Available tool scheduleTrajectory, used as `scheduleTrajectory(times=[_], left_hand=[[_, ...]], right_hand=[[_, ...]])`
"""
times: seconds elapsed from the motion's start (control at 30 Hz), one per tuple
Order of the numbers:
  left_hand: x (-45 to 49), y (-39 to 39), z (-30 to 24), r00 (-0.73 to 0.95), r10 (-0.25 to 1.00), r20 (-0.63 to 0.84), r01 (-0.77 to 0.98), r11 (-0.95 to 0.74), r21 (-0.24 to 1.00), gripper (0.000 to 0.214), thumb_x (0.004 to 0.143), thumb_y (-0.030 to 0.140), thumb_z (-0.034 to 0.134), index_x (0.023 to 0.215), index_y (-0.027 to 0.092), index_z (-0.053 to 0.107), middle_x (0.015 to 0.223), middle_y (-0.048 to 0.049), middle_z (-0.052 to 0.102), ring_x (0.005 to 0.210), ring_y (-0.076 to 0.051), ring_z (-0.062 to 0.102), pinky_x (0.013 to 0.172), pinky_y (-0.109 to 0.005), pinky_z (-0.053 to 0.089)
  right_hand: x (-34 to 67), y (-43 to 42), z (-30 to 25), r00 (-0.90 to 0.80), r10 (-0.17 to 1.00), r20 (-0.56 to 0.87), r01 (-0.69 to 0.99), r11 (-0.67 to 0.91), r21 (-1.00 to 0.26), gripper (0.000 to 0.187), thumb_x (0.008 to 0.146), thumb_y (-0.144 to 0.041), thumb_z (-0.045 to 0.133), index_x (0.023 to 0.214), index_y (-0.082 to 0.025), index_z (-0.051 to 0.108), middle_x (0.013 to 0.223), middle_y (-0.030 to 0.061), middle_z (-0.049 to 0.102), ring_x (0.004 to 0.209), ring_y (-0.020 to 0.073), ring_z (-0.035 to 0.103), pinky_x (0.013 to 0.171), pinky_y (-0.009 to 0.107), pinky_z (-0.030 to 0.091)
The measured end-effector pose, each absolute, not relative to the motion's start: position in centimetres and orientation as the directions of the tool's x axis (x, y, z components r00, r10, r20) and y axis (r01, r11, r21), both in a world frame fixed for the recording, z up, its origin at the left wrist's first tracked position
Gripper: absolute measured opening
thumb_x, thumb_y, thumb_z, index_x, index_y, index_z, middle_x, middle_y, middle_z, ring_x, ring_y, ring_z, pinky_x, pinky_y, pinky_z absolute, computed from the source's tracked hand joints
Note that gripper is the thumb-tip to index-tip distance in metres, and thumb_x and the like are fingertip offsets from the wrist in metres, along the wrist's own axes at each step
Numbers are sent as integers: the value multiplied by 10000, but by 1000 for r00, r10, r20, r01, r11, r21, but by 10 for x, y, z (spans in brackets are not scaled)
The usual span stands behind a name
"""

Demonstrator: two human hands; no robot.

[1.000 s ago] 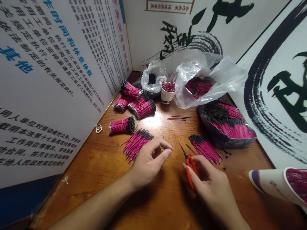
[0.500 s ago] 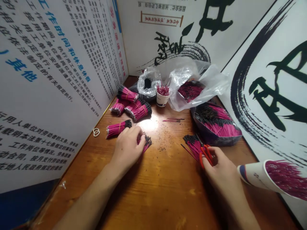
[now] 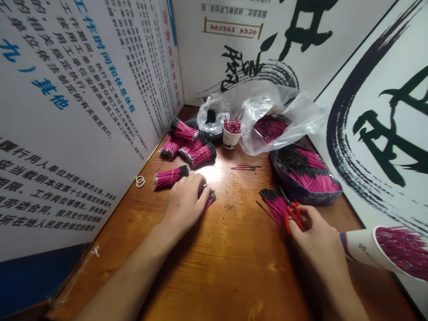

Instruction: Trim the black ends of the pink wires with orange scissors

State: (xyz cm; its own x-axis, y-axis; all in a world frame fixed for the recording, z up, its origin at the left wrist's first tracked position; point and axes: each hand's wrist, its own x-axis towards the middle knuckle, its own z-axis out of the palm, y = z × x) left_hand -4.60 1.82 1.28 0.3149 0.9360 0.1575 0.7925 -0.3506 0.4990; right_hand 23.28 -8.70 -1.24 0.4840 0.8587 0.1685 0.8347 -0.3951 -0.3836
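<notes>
My left hand (image 3: 185, 200) curls over a small bunch of pink wires with black ends (image 3: 210, 199), its fingers closed and mostly hiding the bunch. In my right hand (image 3: 316, 236) is a pair of red-handled scissors (image 3: 294, 217). The scissor blades point away from me, beside a loose pile of pink wires (image 3: 272, 203) on the table. Just beyond my left hand lies a banded bundle of the same wires (image 3: 170, 177). A few single wires (image 3: 245, 167) lie farther back, near the middle.
Several banded bundles (image 3: 195, 149) are stacked at the back left. A small paper cup (image 3: 230, 140) of wires stands beside a clear plastic bag (image 3: 250, 138). At the right are an open dark bag of wires (image 3: 277, 178) and a tilted paper cup (image 3: 364, 245). White rubber bands (image 3: 140, 181) lie left.
The view has shifted slightly, so everything sits a little farther right. My left thumb and fingers have moved slightly over the bunch. The scissors stay in my right hand.
</notes>
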Motion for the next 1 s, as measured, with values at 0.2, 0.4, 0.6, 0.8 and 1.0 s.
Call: scheduleTrajectory(times=[0.2,0.4,0.6,0.8,1.0], left_hand=[[-38,7,16,449,876,174,684,-462,564,145,941,212,456,830,192,548,806,-23,580,775,-186,503,717,-322,370],[-32,2,16,493,859,138,674,-477,564,162,934,192,443,791,190,519,816,-28,582,791,-193,488,725,-331,358],[-32,1,17,499,853,153,636,-480,605,153,928,174,448,797,188,526,810,-21,585,787,-185,489,707,-319,349],[-31,-1,16,525,835,165,580,-492,649,143,928,171,447,811,186,527,798,-13,572,787,-178,487,711,-315,348],[-31,-2,17,548,824,145,572,-496,653,136,920,160,447,817,182,533,795,-15,568,788,-178,485,708,-314,343]], right_hand=[[234,-85,-14,504,863,47,813,-455,-364,303,738,-465,513,911,-242,623,747,63,724,683,286,683,603,340,439],[232,-85,-12,509,860,44,806,-458,-376,329,728,-485,507,919,-245,627,735,63,726,671,289,680,598,345,438],[229,-85,-11,548,834,68,773,-474,-422,323,696,-505,511,871,-254,612,769,67,735,696,297,674,617,356,436],[229,-84,-9,569,819,81,741,-467,-483,358,695,-532,522,898,-249,604,802,77,739,706,297,671,636,369,450],[232,-85,-13,530,843,92,767,-430,-476,335,717,-497,519,914,-243,616,845,77,742,741,287,681,650,361,462]])
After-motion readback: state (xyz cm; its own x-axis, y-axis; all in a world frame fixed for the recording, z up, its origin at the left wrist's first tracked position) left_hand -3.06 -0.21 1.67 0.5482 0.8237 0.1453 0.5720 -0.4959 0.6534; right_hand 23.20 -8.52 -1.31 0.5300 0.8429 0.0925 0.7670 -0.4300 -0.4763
